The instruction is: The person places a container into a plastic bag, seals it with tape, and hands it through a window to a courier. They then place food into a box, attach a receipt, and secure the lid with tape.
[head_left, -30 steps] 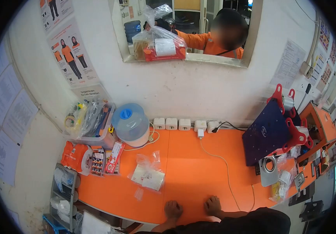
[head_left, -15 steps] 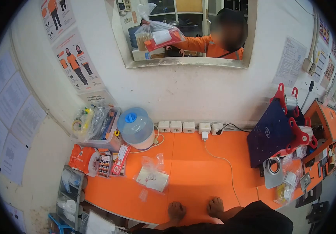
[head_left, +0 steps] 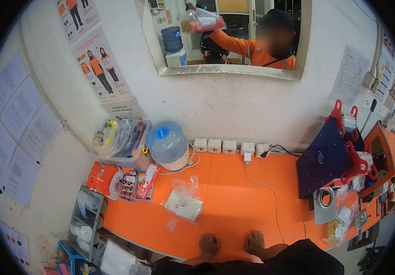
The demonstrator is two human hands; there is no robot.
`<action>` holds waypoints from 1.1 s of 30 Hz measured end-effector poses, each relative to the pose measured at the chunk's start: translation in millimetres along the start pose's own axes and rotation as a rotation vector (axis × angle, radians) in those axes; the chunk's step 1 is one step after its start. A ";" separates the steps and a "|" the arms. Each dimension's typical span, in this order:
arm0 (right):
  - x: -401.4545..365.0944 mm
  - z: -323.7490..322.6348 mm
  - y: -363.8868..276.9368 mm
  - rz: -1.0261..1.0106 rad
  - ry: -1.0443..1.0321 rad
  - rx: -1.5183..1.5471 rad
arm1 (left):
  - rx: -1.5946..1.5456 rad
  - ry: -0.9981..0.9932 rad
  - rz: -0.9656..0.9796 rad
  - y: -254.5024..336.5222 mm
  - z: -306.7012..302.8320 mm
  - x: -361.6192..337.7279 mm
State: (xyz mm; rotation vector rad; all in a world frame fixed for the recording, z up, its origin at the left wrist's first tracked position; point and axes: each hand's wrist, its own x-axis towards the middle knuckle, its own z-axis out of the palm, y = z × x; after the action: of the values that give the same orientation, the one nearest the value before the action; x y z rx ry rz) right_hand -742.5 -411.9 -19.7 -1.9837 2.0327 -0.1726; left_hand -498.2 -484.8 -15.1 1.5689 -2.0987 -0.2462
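Observation:
On the orange counter (head_left: 234, 192), near its front edge, rests my left hand (head_left: 209, 244), its fingers curled down. A short way to its right, my right hand (head_left: 254, 243) rests with its fingers curled on the surface too. Neither shows an object, but what is under the fingers is hidden. A clear plastic bag with white paper (head_left: 187, 207) lies up and left of my left hand. Beyond the wall opening, a person in orange (head_left: 266, 54) holds up a clear bag with red and brown contents (head_left: 204, 22).
At the back left are a blue-lidded clear jar (head_left: 167, 145), a plastic bin (head_left: 138, 158) and small boxes (head_left: 146, 181). White sockets (head_left: 229, 146) line the wall, with a cable (head_left: 271, 188) crossing the counter. A dark blue machine (head_left: 321, 158) stands at right.
The person beyond the opening has raised the held bag, and a blue water bottle behind it shows more. The whole view has shifted slightly. My hands stay in place on the counter.

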 end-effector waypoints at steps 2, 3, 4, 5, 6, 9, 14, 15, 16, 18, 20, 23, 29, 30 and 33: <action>1.2 -1.3 -0.8 -0.002 0.018 0.020 | -0.022 -0.036 -0.025 0.5 -0.8 0.8; 1.4 -3.3 -1.9 -0.001 0.018 0.021 | -0.022 -0.037 -0.024 0.6 -1.7 1.4; 1.0 -6.0 -3.2 -0.012 0.037 0.047 | -0.024 -0.033 -0.021 0.9 -2.7 1.6; 0.6 -8.4 -4.4 -0.022 0.056 0.072 | -0.028 -0.029 -0.017 1.2 -3.0 2.0; 1.0 -6.8 -3.7 -0.022 0.056 0.070 | -0.029 -0.029 -0.017 1.2 -3.0 3.1; 0.9 -4.0 -2.4 -0.020 0.045 0.044 | -0.035 -0.045 -0.028 2.1 -4.8 3.7; 1.2 -1.2 -3.1 0.003 0.042 0.058 | -0.032 -0.002 -0.021 -1.6 1.3 1.0; 4.1 -2.5 -1.8 -0.012 0.046 0.048 | -0.036 0.014 -0.030 -1.8 2.4 3.2; 4.0 -2.9 -1.0 -0.018 0.051 0.025 | -0.039 0.006 -0.029 -1.7 2.2 3.4; 3.2 -2.2 -1.5 -0.024 0.061 0.007 | -0.038 0.000 -0.023 -1.8 0.5 0.9; 1.2 -0.3 -1.1 -0.040 0.092 0.032 | -0.055 -0.060 -0.051 0.5 -3.3 -1.0; 0.0 2.5 -0.6 -0.060 0.145 0.028 | -0.079 -0.006 -0.031 -0.5 -2.0 -1.6; -0.8 4.3 2.3 -0.131 0.267 0.028 | -0.189 0.036 -0.059 -1.2 -3.3 -5.6; -5.7 4.7 1.5 -0.151 0.258 0.030 | -0.181 0.045 -0.078 -5.8 -1.8 -13.6; 1.7 -2.2 3.4 -0.191 0.345 0.181 | -0.277 0.044 -0.067 -15.3 -5.1 -17.5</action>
State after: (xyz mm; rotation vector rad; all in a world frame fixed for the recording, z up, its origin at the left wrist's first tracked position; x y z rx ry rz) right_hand -746.4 -413.6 -18.9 -2.1453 1.9280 -0.7600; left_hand -479.1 -472.5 -22.4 1.4651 -1.8883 -0.4981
